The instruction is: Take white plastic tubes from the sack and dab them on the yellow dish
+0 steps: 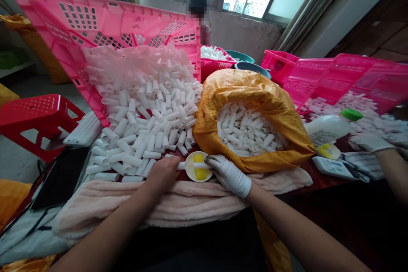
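Note:
My bare left hand (pixel 164 172) is closed round a short white piece of tube whose end sticks out toward a small round dish (pixel 190 175). A yellow pad or patch (pixel 200 174) lies in the dish. Across the yellow runs a white plastic tube (pixel 199 165), its right end pinched in the fingers of my right hand (pixel 228 175), which wears a white glove. Whether both hands hold one tube or two separate ones, I cannot tell. Loose white tubes (pixel 156 140) spread in a heap just beyond my left hand. Beyond my right hand stands an orange woven sack (pixel 210 136) filled with similar tubes.
A pink crate (pixel 114 21) tips toward me behind the heap. A pink towel (pixel 134 208) lines the table edge. At left are a dark tablet-like device (pixel 60 178) and a red stool (pixel 32 112). A co-worker's gloved hand (pixel 371 141) and a green-capped bottle (pixel 328 129) are at right.

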Available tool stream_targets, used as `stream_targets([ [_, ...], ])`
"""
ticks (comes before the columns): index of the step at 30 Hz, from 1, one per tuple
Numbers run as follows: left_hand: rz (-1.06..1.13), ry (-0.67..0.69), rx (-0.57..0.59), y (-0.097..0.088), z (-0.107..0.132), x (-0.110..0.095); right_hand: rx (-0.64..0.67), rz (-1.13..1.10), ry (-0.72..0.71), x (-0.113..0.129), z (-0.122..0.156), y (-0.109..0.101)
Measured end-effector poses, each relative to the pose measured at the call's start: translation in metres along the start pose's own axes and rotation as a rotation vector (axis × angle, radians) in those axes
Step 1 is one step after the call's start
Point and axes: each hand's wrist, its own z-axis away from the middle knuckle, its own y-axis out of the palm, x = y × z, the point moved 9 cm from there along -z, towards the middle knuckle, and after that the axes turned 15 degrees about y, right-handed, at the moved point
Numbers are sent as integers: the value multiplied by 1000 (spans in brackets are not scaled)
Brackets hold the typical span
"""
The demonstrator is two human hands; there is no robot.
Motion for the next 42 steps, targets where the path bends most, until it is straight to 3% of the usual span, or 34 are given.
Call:
stream_targets([
  [5,10,-12,2,0,0,1,163,177,-159,15,11,15],
  [10,30,-38,42,1,-3,2,222,114,-364,45,21,12],
  [13,-22,-38,-16,-12,-3,-1,68,-190,-205,44,10,-4],
  [16,-12,-26,-76,-27,-1,-6,-208,-628,95,17,2,-22],
  [19,148,26,-21,-30,0,-18,-276,-839,207,8,-1,-29],
  [22,306,56,47,-29,1,-31,-224,-771,108,29,-5,-48],
  [25,358,86,95,-25,0,-49,-38,-549,-56,61,-8,-53],
  [27,271,75,86,-24,-1,-57,-14,-502,41,58,-11,-47],
  [30,124,11,86,-19,-1,-61,-92,-533,397,26,-10,-26],
  [32,159,8,136,-11,-1,-62,-93,-531,507,17,-4,-10],
  [35,444,81,242,2,3,-71,-48,-510,450,24,6,-2],
  [39,859,231,412,11,13,-101,-35,-374,241,46,21,-12],
  [42,794,174,369,11,10,-105,-39,-399,343,36,27,-11],
])
